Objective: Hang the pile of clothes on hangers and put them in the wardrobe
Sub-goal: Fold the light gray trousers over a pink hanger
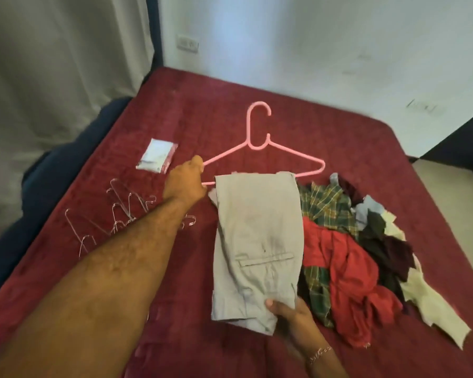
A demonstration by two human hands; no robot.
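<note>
Nearest the camera, the right hand (286,312) grasps the lower end of the grey trousers (257,246), thumb on top of the cloth and fingers tucked beneath, close to the near edge of the bed (175,105). A thin bracelet (320,353) sits on that wrist. The trousers are folded lengthwise and lie flat on the maroon bedcover, running away from the camera, with a back pocket facing up. Their far end is draped over the bottom bar of the pink hanger (260,148), which lies flat on the bed with its hook pointing toward the far edge.

The left forearm stretches across from the near left corner, and the left hand (187,181) is closed around the left end of the pink hanger, where the sloping arm meets the bottom bar.

Just right of the trousers, touching them along their right side, is the pile of clothes (352,268): a green plaid piece, a red garment, dark and pale blue pieces, and a cream cloth trailing toward the right edge of the bed. The pile crowds the hanger's right end.

Left of the arm, toward the left edge, a loose cluster of clear hangers (115,214) lies partly hidden beneath the forearm. Farther on, a small white packet (157,157) rests just left of the pink hanger.

Beyond the bed stand a white wall (339,36) with a socket (187,44), and a pale curtain (52,64) at the left.
</note>
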